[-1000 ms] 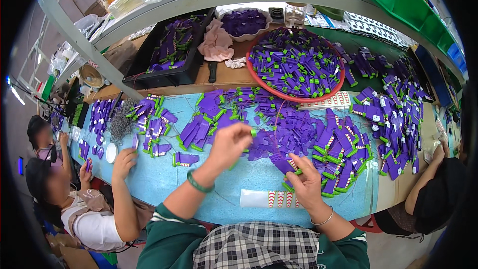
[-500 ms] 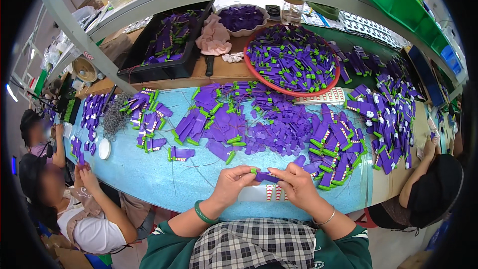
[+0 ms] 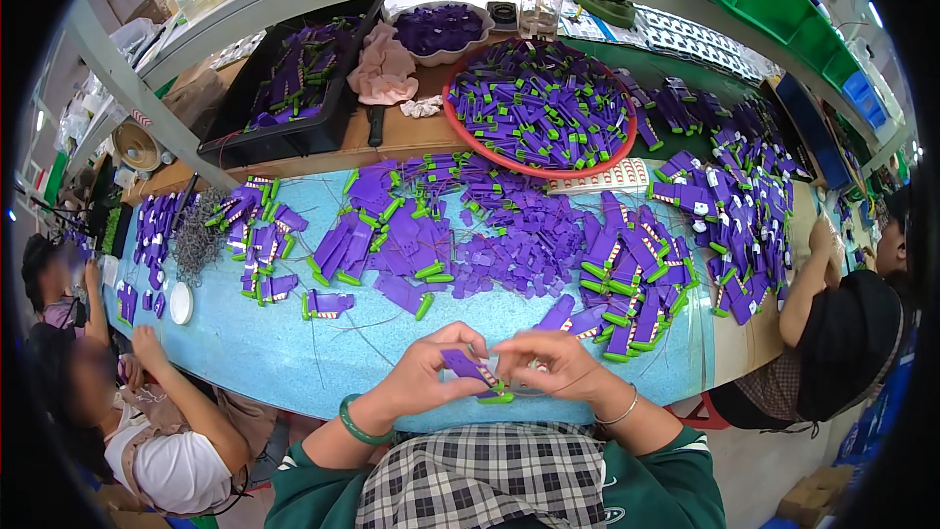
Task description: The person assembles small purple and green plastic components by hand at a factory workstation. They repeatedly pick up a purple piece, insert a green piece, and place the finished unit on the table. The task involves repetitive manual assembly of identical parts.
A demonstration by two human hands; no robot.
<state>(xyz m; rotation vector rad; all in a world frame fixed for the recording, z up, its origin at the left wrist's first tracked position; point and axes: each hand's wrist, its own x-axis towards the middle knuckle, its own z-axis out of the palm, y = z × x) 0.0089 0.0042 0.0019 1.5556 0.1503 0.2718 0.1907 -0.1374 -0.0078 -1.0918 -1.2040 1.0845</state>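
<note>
Between the thumb and fingers of my left hand (image 3: 423, 377) is a flat purple plastic piece (image 3: 464, 364) with a bright green end and a red-and-white striped sticker. Close beside it, my right hand (image 3: 566, 364) has its thumb and fingers bent together in a pinch; what they hold, if anything, is too small to make out. Part of a sticker strip shows under the right hand. Beyond my hands lie loose flat purple pieces (image 3: 529, 245). A heap of purple-and-green pieces with striped stickers (image 3: 641, 279) is just past my right hand.
A round red basket (image 3: 460, 142) full of purple-and-green parts stands at the back. Left of it are a pink cloth (image 3: 384, 69) and a black bin (image 3: 284, 142). Tangled dark wire (image 3: 201, 240) lies far left by a white lid (image 3: 181, 304). Co-workers sit on both sides.
The purple piece has turned so that its green end points down toward me, with its striped side showing. My right hand has come off it, and the view has shifted slightly.
</note>
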